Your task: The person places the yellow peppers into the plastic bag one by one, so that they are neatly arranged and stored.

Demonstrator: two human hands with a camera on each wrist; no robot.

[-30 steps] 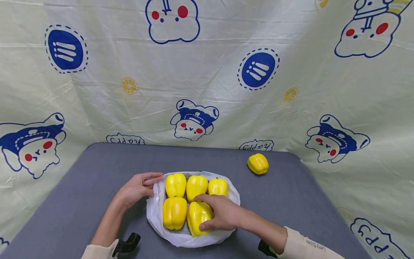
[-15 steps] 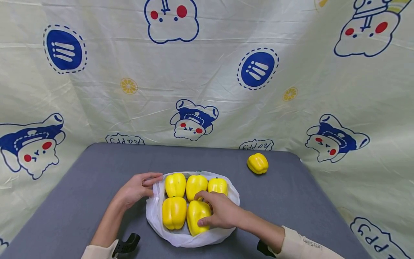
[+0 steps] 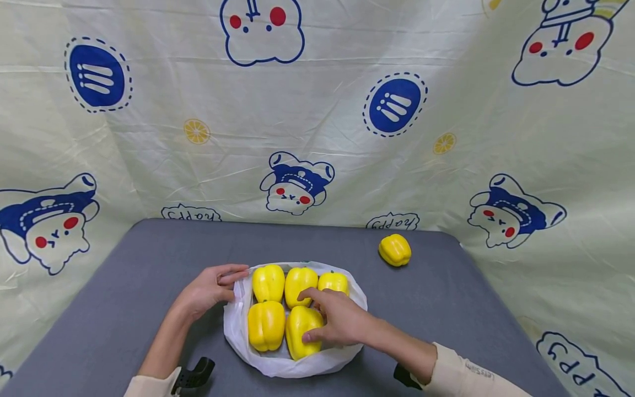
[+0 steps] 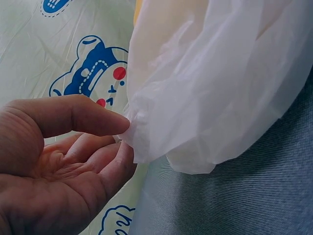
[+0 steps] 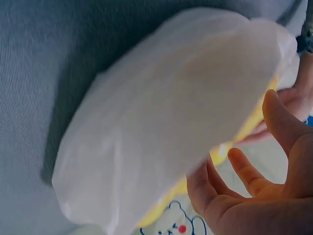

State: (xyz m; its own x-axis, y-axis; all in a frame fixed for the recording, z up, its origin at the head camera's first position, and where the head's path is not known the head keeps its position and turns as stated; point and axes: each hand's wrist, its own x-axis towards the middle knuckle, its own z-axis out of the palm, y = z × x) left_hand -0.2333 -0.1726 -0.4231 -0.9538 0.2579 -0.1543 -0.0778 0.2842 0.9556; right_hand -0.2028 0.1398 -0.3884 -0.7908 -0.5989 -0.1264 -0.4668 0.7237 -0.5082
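A white plastic bag point(image 3: 237, 331) with its mouth rolled open stands on the table, several yellow bell peppers point(image 3: 266, 325) inside it in two rows. At its left rim, my left hand point(image 3: 210, 289) pinches the plastic between thumb and fingertips, as the left wrist view shows at the bag's edge point(image 4: 142, 129). My right hand point(image 3: 339, 320) reaches over the right side of the mouth, thumb and fingers spread around the front right bell pepper point(image 3: 301, 333). In the right wrist view, the right hand's fingers point(image 5: 252, 178) stand apart above the rim with nothing gripped between them.
One more yellow bell pepper point(image 3: 394, 250) lies near the table's back right corner. The grey cloth-covered table point(image 3: 163, 248) meets a printed curtain point(image 3: 337, 121) behind it. A black wrist strap point(image 3: 195, 377) shows at the left sleeve.
My right hand has risen slightly, its fingers loosening from the front right bell pepper. My left hand stays at the bag's rim.
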